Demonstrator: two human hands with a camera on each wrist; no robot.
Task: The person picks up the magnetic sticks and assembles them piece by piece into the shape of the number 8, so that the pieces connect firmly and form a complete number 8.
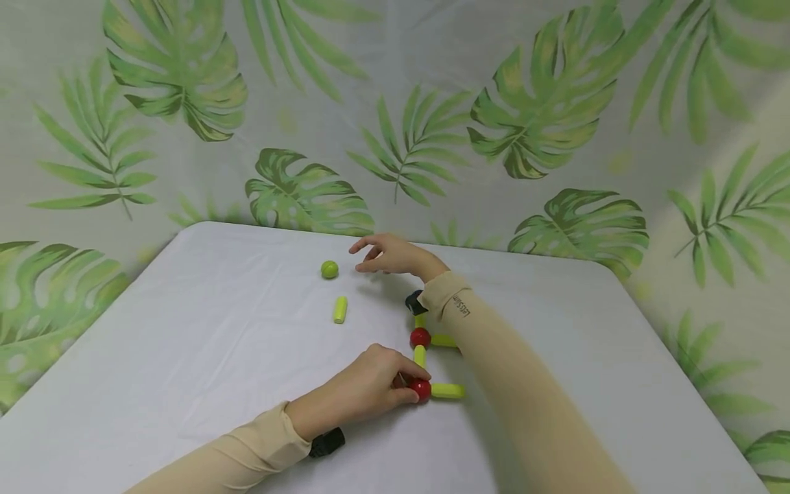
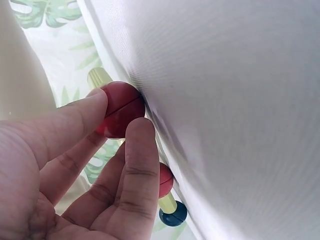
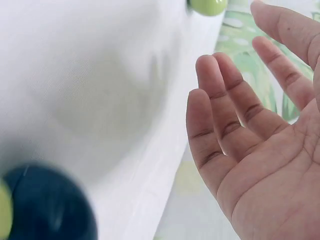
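Observation:
My left hand [image 1: 370, 384] pinches the nearer red ball [image 1: 421, 390] of a small ball-and-rod construction between thumb and fingers. A yellow-green rod [image 1: 447, 390] sticks out to the right from this ball, and another rod [image 1: 420, 356] links it to a second red ball [image 1: 420, 337]. That second ball carries its own sideways rod [image 1: 443, 340], partly hidden by my right sleeve. Beyond it, a dark blue ball [image 2: 173, 213] ends the row in the left wrist view. Over the far part of the table, my right hand [image 1: 398, 254] holds nothing, its fingers loosely bent beside a lime-green ball [image 1: 330, 269].
A loose yellow-green rod [image 1: 340, 309] lies left of the construction, nearer to me than the green ball. White cloth covers the table [image 1: 204, 329]. Behind its far edge hangs a leaf-print curtain [image 1: 420, 62]. My right forearm [image 1: 518, 370] reaches across the construction's right side.

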